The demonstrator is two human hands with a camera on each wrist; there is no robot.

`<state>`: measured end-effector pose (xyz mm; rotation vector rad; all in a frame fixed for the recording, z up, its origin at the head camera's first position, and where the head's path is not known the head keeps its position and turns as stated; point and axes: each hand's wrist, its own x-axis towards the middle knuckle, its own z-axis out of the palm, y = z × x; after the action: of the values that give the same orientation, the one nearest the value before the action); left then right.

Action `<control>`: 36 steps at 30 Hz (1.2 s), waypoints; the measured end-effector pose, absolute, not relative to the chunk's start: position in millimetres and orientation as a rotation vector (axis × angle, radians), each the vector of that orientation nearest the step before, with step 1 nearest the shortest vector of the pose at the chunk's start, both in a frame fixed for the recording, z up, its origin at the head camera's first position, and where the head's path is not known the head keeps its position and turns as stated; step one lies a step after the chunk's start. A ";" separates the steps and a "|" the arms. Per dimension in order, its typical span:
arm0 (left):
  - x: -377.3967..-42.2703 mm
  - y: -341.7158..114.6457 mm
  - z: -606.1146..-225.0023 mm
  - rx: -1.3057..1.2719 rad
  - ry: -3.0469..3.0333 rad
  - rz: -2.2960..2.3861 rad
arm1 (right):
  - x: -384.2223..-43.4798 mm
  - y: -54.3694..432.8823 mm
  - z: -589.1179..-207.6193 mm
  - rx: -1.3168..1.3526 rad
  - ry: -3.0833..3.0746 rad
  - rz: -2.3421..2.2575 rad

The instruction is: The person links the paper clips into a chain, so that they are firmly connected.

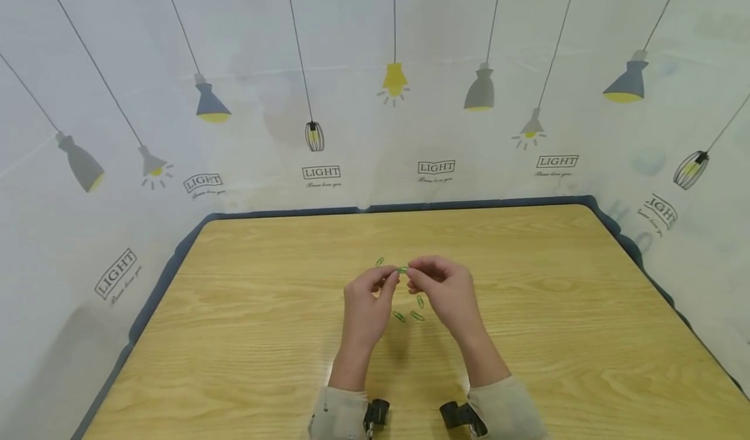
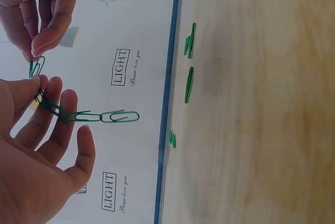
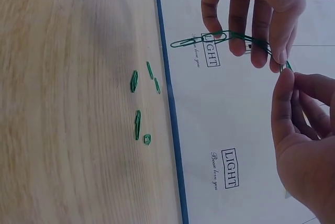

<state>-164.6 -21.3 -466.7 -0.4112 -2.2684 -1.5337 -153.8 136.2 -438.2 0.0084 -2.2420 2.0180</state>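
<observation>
Tabletop [image 1: 527, 310] of pale wood fills the lower half of the head view, backed by a white sheet printed with hanging lamps [image 1: 480, 92]. Above its middle, two hands meet. The left hand [image 1: 364, 303] pinches one end of a chain of green paper clips [image 2: 78, 114] between thumb and fingertips, its other fingers loosely spread, and the chain hangs free in the air from that grip. The right hand [image 1: 445, 290] has thumb and forefinger clamped on a single green clip [image 2: 35, 67], held just beside the end of the chain.

Judging by this, the step in hand is hooking one more clip onto the chain. The next move probably calls for turning the single clip so its open loop slides over the wire of the last link, with the left hand keeping that link steady.

Counted: the chain shows about four links, though those near the fingers overlap and are hard to separate. One clip is in the right hand. Loose clips [image 3: 137, 124] lying on the table beneath the hands number four or five; the wrist views show five green shapes, but some are edge-on.
</observation>
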 end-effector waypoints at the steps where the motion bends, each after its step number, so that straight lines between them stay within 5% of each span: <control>1: -164.7 -21.3 -466.9 -0.413 -2.266 -1.529 | -153.8 136.2 -438.0 -0.007 -2.249 2.009; 36: -161.6 -22.2 -466.6 -0.401 -2.365 -1.751 | -150.9 138.9 -431.5 -0.034 -2.268 1.944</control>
<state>-161.6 -22.2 -466.6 -0.4007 -2.3648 -1.7508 -150.9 138.9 -431.5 -0.0339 -2.2684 1.9441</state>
